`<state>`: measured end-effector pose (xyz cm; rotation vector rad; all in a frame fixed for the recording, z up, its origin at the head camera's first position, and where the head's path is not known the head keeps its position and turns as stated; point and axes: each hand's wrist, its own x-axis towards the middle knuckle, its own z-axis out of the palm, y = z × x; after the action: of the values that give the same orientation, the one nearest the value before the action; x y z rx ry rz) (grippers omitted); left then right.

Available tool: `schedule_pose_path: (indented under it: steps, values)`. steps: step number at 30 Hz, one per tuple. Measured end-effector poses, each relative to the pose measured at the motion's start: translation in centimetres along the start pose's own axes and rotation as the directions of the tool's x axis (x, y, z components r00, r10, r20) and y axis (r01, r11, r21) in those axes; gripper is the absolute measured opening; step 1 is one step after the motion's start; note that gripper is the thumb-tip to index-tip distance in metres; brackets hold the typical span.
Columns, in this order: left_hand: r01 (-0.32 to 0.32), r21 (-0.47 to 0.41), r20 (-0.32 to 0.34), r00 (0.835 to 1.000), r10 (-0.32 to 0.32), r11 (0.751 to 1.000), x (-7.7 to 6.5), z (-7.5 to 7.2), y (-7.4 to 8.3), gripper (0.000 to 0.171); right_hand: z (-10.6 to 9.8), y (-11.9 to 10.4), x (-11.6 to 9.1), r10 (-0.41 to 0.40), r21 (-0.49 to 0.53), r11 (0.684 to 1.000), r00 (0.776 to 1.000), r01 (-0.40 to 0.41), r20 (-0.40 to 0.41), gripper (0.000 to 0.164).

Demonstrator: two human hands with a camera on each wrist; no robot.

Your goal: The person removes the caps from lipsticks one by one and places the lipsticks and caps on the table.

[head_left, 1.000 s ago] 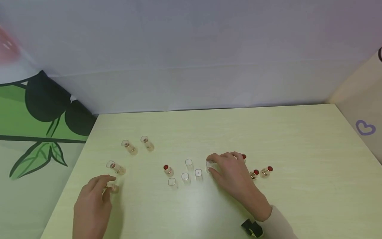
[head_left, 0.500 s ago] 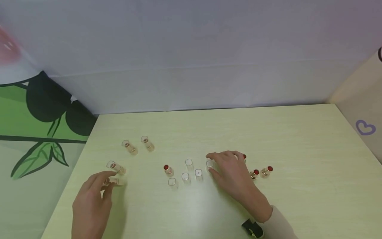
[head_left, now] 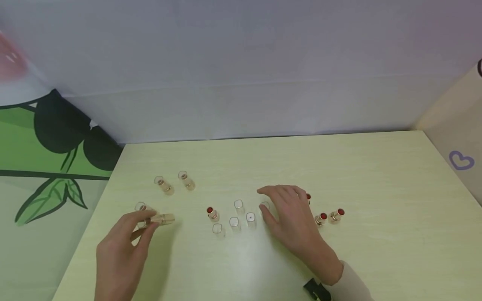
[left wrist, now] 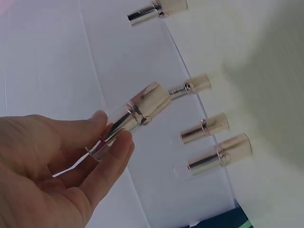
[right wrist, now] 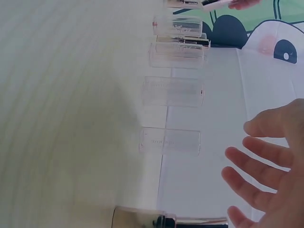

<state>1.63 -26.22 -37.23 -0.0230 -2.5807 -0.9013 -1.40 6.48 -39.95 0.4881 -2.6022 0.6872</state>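
Observation:
My left hand (head_left: 122, 248) pinches a capped lipstick (head_left: 164, 219) between thumb and fingers, tilted on its side above the table. In the left wrist view the fingertips are on its clear cap, with the gold base (left wrist: 151, 100) pointing away from the hand. My right hand (head_left: 291, 219) hovers over the middle of the table, fingers spread and holding nothing. Just beyond its thumb stands a clear cap (head_left: 265, 205), upright; the right wrist view shows the same open hand (right wrist: 270, 161) apart from the row of caps.
Several more clear caps (head_left: 234, 222) stand mid-table beside an uncapped red lipstick (head_left: 212, 214). Other uncapped lipsticks (head_left: 337, 215) are right of my right hand, one partly hidden behind it. Capped lipsticks (head_left: 164, 185) stand at the left. A wall (head_left: 241, 110) borders the table's back edge.
My left hand has taken hold of the capped lipstick, raised it, tipped it over and moved it right. My right hand has risen slightly, its fingers opening away from the clear cap.

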Motion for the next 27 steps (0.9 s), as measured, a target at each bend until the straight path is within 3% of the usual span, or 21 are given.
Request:
schedule_pose_path:
  steps: [6, 12, 19, 21, 23, 25, 27]
  values:
    - [-0.036, -0.054, -0.005, 0.999, 0.036, 0.998, -0.1, 0.6, 1.6, 0.039, 0.0, -0.6, 0.0, -0.043, 0.065, 0.997, 0.997, 0.047, -0.071, 0.036]
    - [-0.156, -0.16, 0.012, 0.987, 0.16, 0.975, -0.5, 1.6, 3.3, 0.045, -0.2, -1.3, -0.1, -0.082, 0.144, 0.985, 0.995, 0.09, -0.064, 0.04]
    - [-0.23, -0.242, 0.067, 0.965, 0.253, 0.943, -1.0, 2.9, 4.8, 0.046, 0.0, -2.2, -0.5, -0.231, 0.206, 0.95, 0.972, 0.234, -0.043, 0.046]
    - [-0.265, -0.284, 0.066, 0.953, 0.295, 0.921, -1.0, 3.3, 5.1, 0.045, 0.2, -2.4, -0.5, -0.263, 0.212, 0.94, 0.964, 0.267, -0.047, 0.047]
    - [-0.303, -0.326, 0.057, 0.939, 0.339, 0.895, -1.1, 3.7, 5.3, 0.033, 0.3, -2.6, -0.6, -0.28, 0.214, 0.935, 0.959, 0.283, -0.046, 0.048]
    - [-0.364, -0.364, 0.019, 0.918, 0.397, 0.857, -1.1, 4.2, 5.4, 0.024, 0.4, -2.7, -0.6, -0.29, 0.211, 0.933, 0.956, 0.292, -0.041, 0.048]
    - [-0.427, -0.394, -0.028, 0.891, 0.453, 0.814, -1.0, 4.8, 5.4, 0.026, 0.4, -2.8, -0.7, -0.298, 0.203, 0.933, 0.954, 0.299, -0.035, 0.049]
